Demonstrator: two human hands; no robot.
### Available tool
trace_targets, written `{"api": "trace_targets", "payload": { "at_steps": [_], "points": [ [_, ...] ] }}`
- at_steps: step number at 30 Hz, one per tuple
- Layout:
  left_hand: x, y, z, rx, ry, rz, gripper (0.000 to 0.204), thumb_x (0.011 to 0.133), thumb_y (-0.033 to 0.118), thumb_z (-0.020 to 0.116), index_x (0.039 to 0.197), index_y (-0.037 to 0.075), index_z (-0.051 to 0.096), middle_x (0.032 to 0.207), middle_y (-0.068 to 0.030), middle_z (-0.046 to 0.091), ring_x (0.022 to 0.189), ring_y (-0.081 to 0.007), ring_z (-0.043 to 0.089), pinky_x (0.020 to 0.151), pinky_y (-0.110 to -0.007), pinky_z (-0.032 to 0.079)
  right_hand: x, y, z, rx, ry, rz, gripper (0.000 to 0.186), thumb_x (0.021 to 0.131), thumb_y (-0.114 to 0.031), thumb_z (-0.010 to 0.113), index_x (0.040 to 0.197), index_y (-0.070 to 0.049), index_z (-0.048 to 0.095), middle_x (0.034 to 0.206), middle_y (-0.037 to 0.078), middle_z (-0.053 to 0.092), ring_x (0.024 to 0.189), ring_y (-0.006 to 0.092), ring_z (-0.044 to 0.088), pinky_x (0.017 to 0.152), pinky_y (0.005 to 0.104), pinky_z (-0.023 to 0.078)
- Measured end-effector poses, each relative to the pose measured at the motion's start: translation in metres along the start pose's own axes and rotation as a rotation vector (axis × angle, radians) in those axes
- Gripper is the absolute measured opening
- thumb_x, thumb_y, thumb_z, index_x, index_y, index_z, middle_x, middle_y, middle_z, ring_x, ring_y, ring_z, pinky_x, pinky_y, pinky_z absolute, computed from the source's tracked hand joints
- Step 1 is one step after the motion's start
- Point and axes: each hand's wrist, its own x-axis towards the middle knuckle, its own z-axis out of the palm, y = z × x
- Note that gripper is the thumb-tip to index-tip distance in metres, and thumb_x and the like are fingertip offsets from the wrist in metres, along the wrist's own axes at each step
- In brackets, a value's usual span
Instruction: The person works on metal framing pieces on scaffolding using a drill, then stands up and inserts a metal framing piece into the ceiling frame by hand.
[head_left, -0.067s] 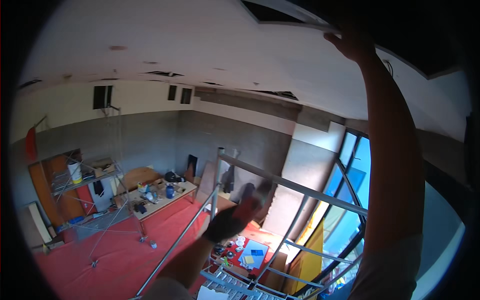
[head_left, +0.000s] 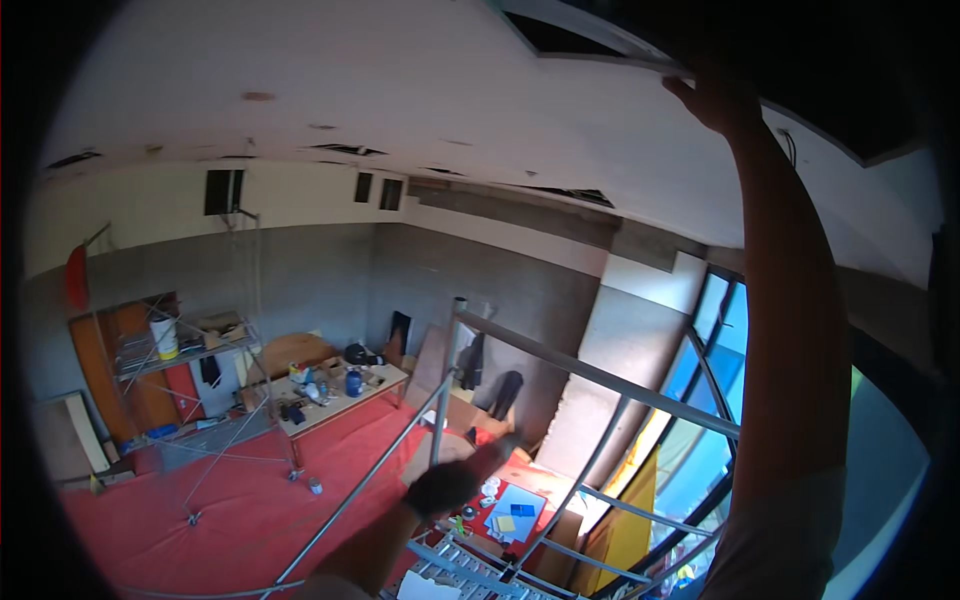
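Observation:
My left hand (head_left: 442, 490), in a dark glove, holds a blurred red tool (head_left: 494, 455) in front of the scaffold frame (head_left: 530, 350) at lower middle. My right hand (head_left: 725, 100) reaches high at upper right to grip the metal edge (head_left: 650, 62) of a dark ceiling opening; its thumb shows, and its other fingers are mostly hidden in shadow.
The scaffold platform (head_left: 455, 565) lies below me. A wheeled scaffold (head_left: 190, 350) and a cluttered table (head_left: 335, 400) stand on red floor covering (head_left: 150, 510). Tall windows (head_left: 720, 330) and a yellow panel (head_left: 625, 510) are at right. Boards (head_left: 70, 430) lean at far left.
My left hand and red tool have moved downward. The room has shifted slightly right and down in view, while my right hand stays at the opening's edge.

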Motion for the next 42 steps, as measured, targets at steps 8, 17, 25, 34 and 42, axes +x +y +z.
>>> {"api": "trace_targets", "payload": {
  "at_steps": [8,17,25,34,42],
  "points": [
    [-0.245,-0.055,0.127,-0.92,-0.064,-0.766,0.031,0.095,0.037,0.066,0.1,0.007,0.075,0.088,-0.0132,0.074,0.079,-0.0245,0.072,0.073,-0.04,0.057,-0.001,-0.034,-0.021,0.005,-0.083,0.097,0.065,0.089,-0.052,0.075,0.136,-0.009,0.063,0.128,0.018,0.068,0.115,0.033,0.068,0.098,0.0463,0.054],
    [-0.332,-0.048,0.135,-0.821,0.079,-0.928,0.031,0.093,0.037,0.068,0.101,0.007,0.075,0.09,-0.0132,0.074,0.08,-0.0246,0.072,0.074,-0.04,0.057,0.005,-0.067,-0.033,0.158,0.002,0.157,0.073,0.082,-0.055,0.08,0.134,-0.006,0.065,0.121,0.021,0.071,0.113,0.0362,0.069,0.1,0.0467,0.052],
    [-0.325,-0.032,0.141,-0.74,0.064,-0.897,0.032,0.091,0.037,0.069,0.102,0.008,0.075,0.092,-0.0132,0.074,0.081,-0.0248,0.072,0.075,-0.04,0.057,-0.039,-0.084,-0.035,0.708,0.022,0.086,0.079,0.079,-0.059,0.08,0.135,-0.006,0.063,0.132,0.02,0.066,0.126,0.0358,0.062,0.108,0.0441,0.047],
    [-0.271,-0.008,0.16,-0.594,-0.064,-0.776,0.033,0.09,0.037,0.071,0.103,0.008,0.076,0.094,-0.0131,0.075,0.083,-0.0249,0.073,0.076,-0.04,0.057,-0.178,-0.117,-0.101,0.977,-0.636,-0.348,0.062,0.084,-0.048,0.08,0.127,-0.005,0.069,0.128,0.018,0.069,0.12,0.035,0.064,0.108,0.044,0.048],
    [-0.247,0.0,0.194,-0.476,-0.228,-0.734,0.034,0.088,0.037,0.073,0.105,0.008,0.076,0.096,-0.0131,0.075,0.084,-0.025,0.073,0.077,-0.04,0.058,-0.358,-0.102,-0.157,1.106,-1.074,-0.53,0.064,0.086,-0.049,0.078,0.133,-0.008,0.064,0.128,0.017,0.067,0.122,0.0358,0.062,0.106,0.0462,0.048]
  ]
}}
